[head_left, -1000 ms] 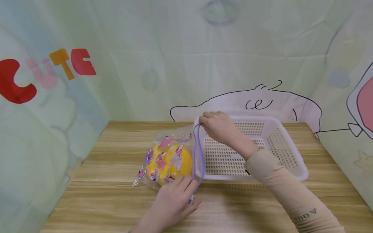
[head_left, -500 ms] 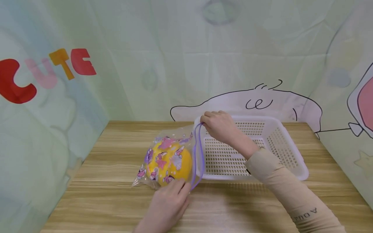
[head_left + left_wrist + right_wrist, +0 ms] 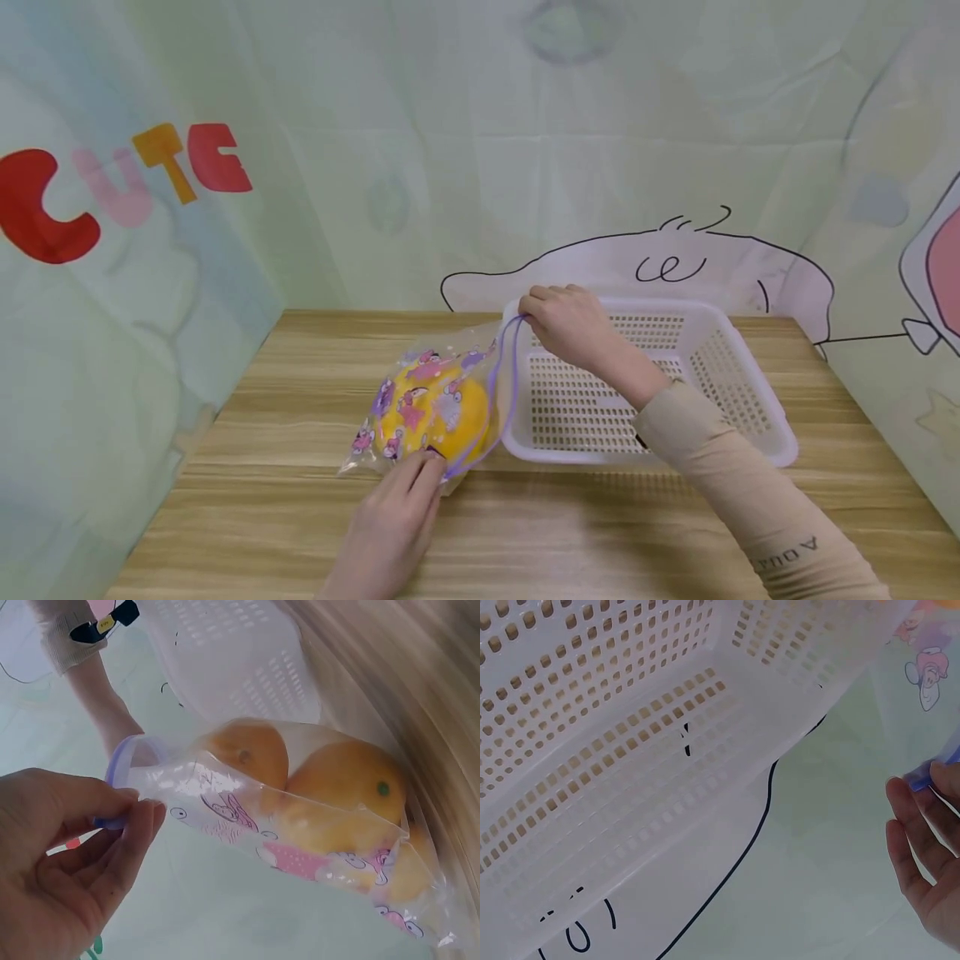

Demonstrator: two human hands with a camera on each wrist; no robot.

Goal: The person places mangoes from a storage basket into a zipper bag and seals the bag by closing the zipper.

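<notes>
A clear bag (image 3: 420,400) printed with pink and purple cartoon figures lies on the table, with several orange-yellow round fruits (image 3: 345,784) inside. Its purple-edged mouth (image 3: 491,392) faces the basket. My left hand (image 3: 393,517) pinches the near end of that edge between thumb and fingers, as the left wrist view shows at the purple strip (image 3: 112,823). The far end of the edge is pinched by my right hand (image 3: 570,325), above the basket's back left corner; in the right wrist view the thumb and index finger hold the purple end (image 3: 921,776).
A white perforated plastic basket (image 3: 517,454) stands right of the bag, with my right forearm across it. The wood-grain table (image 3: 262,467) meets printed curtains (image 3: 360,217) at the back and both sides.
My left hand has moved left and slightly down with the near end of the purple edge, so the bag's mouth slants and gapes wider. The right hand has barely moved.
</notes>
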